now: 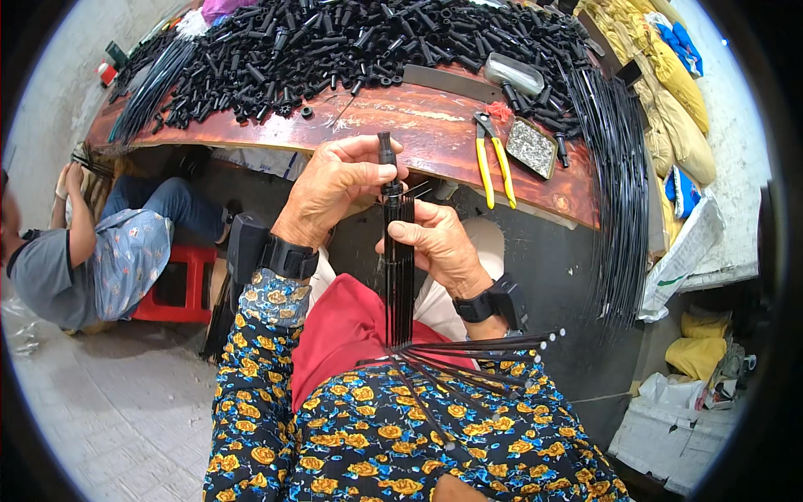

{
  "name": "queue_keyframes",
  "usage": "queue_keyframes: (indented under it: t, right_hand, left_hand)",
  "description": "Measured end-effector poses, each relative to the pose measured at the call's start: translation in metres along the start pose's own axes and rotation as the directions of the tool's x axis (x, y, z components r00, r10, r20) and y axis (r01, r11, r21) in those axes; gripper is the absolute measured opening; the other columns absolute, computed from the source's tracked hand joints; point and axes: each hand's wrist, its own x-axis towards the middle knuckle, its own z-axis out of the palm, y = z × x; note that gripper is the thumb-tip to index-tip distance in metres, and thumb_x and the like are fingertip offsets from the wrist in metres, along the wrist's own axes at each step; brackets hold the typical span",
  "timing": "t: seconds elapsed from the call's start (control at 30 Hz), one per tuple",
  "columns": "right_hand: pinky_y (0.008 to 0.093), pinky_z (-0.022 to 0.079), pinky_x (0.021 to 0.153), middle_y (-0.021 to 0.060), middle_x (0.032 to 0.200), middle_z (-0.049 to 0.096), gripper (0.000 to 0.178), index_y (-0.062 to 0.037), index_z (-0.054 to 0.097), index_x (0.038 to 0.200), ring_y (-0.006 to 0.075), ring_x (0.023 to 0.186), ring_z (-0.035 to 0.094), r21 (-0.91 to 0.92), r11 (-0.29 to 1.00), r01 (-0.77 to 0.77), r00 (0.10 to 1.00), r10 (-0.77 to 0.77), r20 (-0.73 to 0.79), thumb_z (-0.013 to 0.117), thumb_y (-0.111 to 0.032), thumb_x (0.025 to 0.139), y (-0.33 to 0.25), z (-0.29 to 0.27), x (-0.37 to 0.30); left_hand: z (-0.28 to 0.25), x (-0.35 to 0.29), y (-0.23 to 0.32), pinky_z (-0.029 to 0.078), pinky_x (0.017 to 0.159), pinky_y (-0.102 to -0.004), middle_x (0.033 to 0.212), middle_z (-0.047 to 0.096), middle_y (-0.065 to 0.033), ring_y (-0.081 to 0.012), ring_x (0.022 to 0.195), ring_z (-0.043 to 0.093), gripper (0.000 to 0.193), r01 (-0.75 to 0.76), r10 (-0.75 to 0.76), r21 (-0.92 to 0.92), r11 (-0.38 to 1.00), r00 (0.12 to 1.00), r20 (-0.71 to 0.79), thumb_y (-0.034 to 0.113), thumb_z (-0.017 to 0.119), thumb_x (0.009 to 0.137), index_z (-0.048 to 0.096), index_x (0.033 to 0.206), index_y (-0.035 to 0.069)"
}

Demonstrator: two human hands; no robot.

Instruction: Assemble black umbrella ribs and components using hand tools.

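Between thumb and fingers, my left hand [339,184] holds an upright black plastic tube [386,155] with a narrower top end. Just below it, a bundle of thin black rods [400,293], resembling umbrella ribs, hangs from the tube's lower part. My right hand [442,244] is closed around the upper part of these rods, thumb in front. Near my lap the rods meet other thin rods [468,350] that fan out to the right and end in small pale tips. My fingers partly hide where the rods join the tube.
A reddish wooden table [401,109] carries a heap of black plastic tubes [335,50]. Yellow-handled pliers [495,163], a tray of small metal parts [533,147] and a clear container [514,74] lie right. Long black rods [615,192] overhang the edge. A co-worker [67,268] sits left.
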Motion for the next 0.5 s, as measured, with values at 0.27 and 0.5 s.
queue_keyframes:
  t: [0.27,0.5]
  right_hand:
    - [0.0296,0.058,0.071,0.0066,0.087,0.066,0.030,0.0008,0.060,0.110,0.0182,0.076,0.068,0.025,1.000,0.002,1.000,-0.001,-0.008,0.072,-0.009,0.083,-0.001,-0.001,0.001]
    - [0.0267,0.058,0.071,0.0053,0.095,0.066,0.031,0.0008,0.062,0.112,0.0153,0.081,0.067,0.116,0.993,0.014,0.999,-0.020,0.050,0.071,-0.005,0.083,-0.003,-0.004,-0.002]
  left_hand:
    - [0.002,0.001,0.004,0.055,0.079,-0.0314,0.095,0.067,-0.0101,-0.0194,0.086,0.067,0.035,-0.042,0.040,0.083,0.996,0.999,0.028,0.002,0.070,0.080,0.061,0.114,-0.001]
    - [0.012,-0.006,0.005,0.051,0.086,-0.0331,0.100,0.065,-0.0126,-0.0223,0.096,0.064,0.076,-0.098,0.094,0.019,0.995,0.987,0.133,0.006,0.071,0.078,0.033,0.145,0.004]
